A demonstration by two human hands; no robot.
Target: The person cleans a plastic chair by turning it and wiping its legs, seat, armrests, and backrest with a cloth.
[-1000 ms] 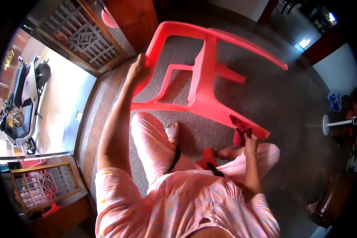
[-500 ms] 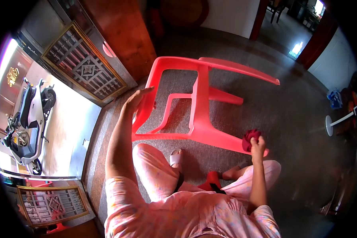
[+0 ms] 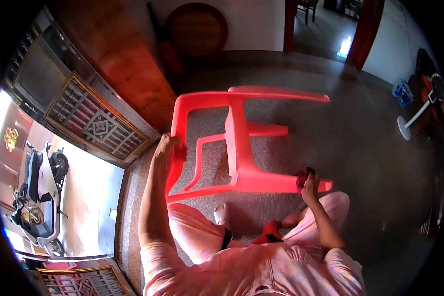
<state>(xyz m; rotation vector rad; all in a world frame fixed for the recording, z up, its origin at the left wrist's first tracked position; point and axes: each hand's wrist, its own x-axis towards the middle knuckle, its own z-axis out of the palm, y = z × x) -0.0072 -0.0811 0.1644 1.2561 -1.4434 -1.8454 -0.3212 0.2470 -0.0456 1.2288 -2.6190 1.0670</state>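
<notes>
A pinkish-red plastic chair [image 3: 238, 133] is tipped over in front of my knees, its legs pointing to the right. My left hand [image 3: 168, 144] is closed around the chair's left-hand edge. On the nearest leg, close to its end, a dark red cloth [image 3: 300, 182] is bunched against the plastic. My right hand [image 3: 311, 187] grips this cloth, which partly covers the leg; some of the fingers are hidden behind it.
A small red seat [image 3: 270, 232] shows between my legs. To the left, a scooter [image 3: 42, 197] stands beyond the open doorway, beside a metal grille door [image 3: 98, 123]. A white-based stand [image 3: 404, 128] and a blue bag [image 3: 403, 92] are far right.
The view has shifted, and the chair has tilted slightly so its near leg lies more level. My right hand and the cloth have moved a little along the leg, away from its tip.
</notes>
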